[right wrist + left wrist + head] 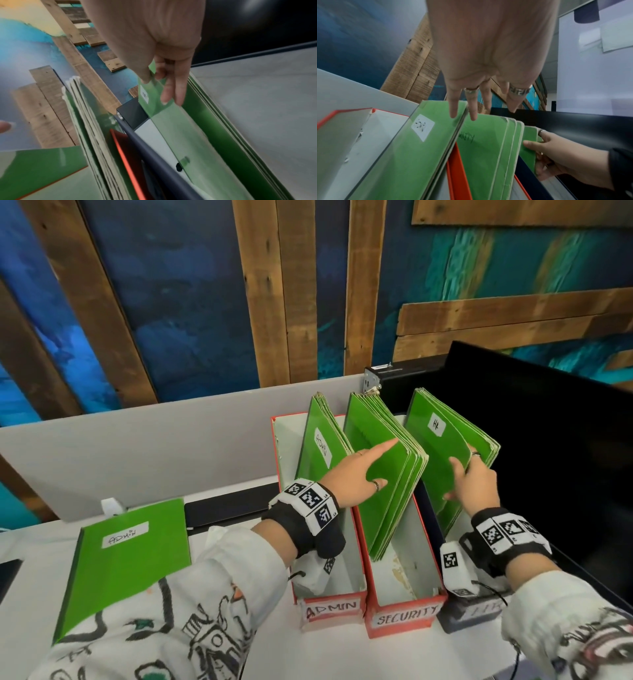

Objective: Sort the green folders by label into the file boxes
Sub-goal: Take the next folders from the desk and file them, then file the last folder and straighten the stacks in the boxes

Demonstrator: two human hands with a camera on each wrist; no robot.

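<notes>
Three file boxes stand side by side: red ADMIN (330, 607), red SECURITY (406, 619) and dark blue HR (472, 614). Each holds a leaning stack of green folders. My left hand (371, 470) lies with straight fingers against the front folder of the SECURITY stack (387, 501), and the left wrist view shows its fingers (473, 113) over the folder tops. My right hand (467, 465) pinches the edge of the front HR-labelled folder (442, 453), thumb in front and fingers behind (171, 97). One more green folder labelled ADMIN (130, 559) lies flat on the table to the left.
A black monitor (548, 440) stands close behind and to the right of the HR box. A grey partition (137, 440) runs along the back of the white table (342, 655). A flat black item (226, 508) lies by the partition.
</notes>
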